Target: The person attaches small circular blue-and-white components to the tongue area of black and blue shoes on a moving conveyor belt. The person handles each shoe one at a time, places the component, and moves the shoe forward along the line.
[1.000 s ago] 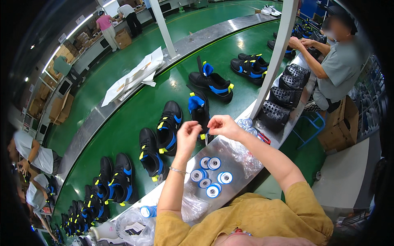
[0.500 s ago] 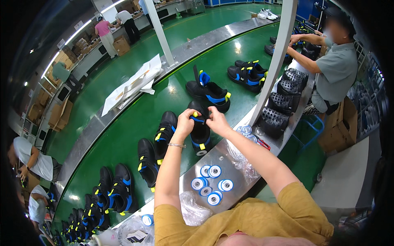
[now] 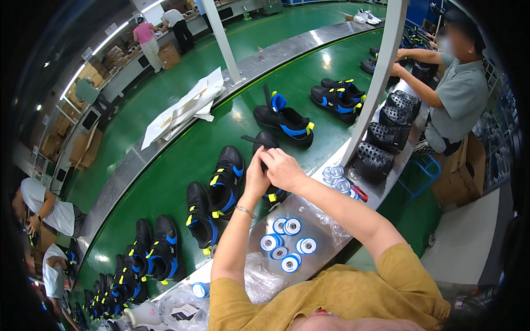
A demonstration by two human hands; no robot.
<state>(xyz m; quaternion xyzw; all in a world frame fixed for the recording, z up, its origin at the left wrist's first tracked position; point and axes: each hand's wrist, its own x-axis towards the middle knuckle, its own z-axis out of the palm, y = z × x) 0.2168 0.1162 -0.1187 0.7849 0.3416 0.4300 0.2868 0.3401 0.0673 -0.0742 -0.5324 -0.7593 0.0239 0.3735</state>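
Note:
A black shoe [image 3: 267, 138] with a yellow heel tab points away from me on the green belt. My left hand [image 3: 256, 177] and my right hand [image 3: 281, 170] meet over its opening, fingers closed and pressed together at the tongue. Just past the fingertips a black strap [image 3: 254, 140] sticks out to the left. My hands cover the middle of the shoe, so exactly what they pinch is hidden. Beyond, to the right, stands a similar black and blue shoe [image 3: 284, 122] with its strap raised. Another black shoe [image 3: 227, 171] is close by on the left.
On the metal tray [image 3: 326, 245] before me lie several round blue-and-white discs [image 3: 291, 262] and clear plastic wrap. More shoes [image 3: 164, 251] line the belt leftward. A white post [image 3: 381, 77] rises at the right. Beyond it a person [image 3: 458, 94] works beside black perforated pieces [image 3: 371, 160].
My hands have come together over the shoe, the right one moving left to meet the left. The black strap now sticks out leftward past my fingers. The whole view has shifted slightly.

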